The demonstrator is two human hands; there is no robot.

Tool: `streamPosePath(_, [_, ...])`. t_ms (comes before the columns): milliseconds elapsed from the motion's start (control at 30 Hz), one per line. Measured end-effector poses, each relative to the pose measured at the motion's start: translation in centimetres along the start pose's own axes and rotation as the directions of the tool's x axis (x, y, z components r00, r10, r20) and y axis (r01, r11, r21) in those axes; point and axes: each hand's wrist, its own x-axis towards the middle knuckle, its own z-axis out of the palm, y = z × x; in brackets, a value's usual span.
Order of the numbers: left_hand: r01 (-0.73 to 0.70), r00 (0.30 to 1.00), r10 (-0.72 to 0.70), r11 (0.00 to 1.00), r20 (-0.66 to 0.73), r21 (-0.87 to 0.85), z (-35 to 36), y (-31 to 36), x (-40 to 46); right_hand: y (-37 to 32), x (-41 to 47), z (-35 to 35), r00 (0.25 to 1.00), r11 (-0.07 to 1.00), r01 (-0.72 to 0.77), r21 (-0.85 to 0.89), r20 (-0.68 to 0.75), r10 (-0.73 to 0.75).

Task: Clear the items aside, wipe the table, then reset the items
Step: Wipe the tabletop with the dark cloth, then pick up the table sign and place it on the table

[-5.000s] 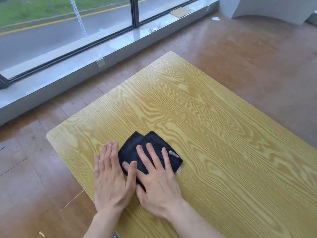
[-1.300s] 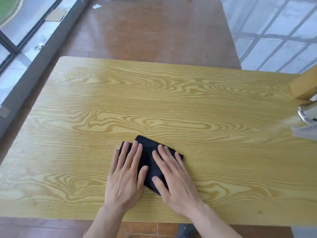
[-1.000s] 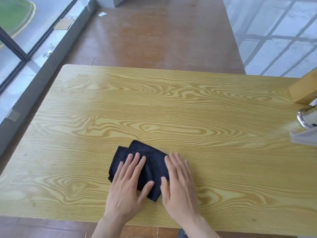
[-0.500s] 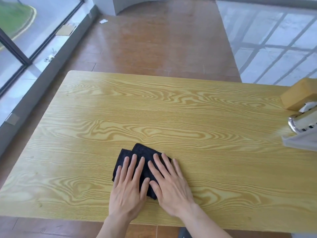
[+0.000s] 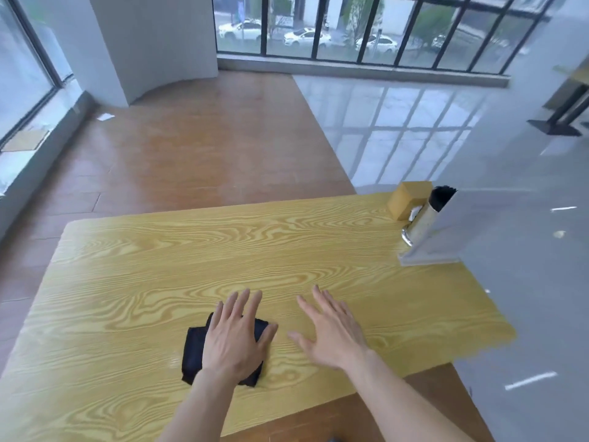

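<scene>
A folded black cloth (image 5: 192,349) lies on the yellow wood-grain table (image 5: 159,269) near the front edge. My left hand (image 5: 236,336) rests flat on top of the cloth, fingers spread, covering most of it. Just to the right, my right hand (image 5: 331,333) is off the cloth with fingers spread and nothing in it. At the table's far right corner stand a tan wooden box (image 5: 408,199), a shiny metal cylinder holder (image 5: 420,223) with black items in it, and a grey stand (image 5: 430,255).
Brown wooden floor lies beyond the table's far and left edges, glossy grey tile to the right. A white pillar (image 5: 143,43) stands at the back left. Another table's black base (image 5: 554,126) is at the far right.
My right hand has lifted off the cloth and shifted right. My left hand stays on the cloth. The view has tilted up, showing the far windows and the corner items.
</scene>
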Motion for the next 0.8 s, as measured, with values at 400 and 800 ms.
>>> streamPosePath(400, [-0.236, 0.957, 0.222, 0.970, 0.187, 0.054, -7.0, 15.5, 8.8, 11.6, -3.7, -14.8, 0.976, 0.967, -0.216, 0.138, 0.031, 0.213])
streamPosePath(800, [-0.102, 0.977, 0.128, 0.983, 0.170, -0.154, 0.6, 34.8, 20.6, 37.2, 0.5, -20.5, 0.941, 0.897, -0.324, 0.302, 0.003, 0.339])
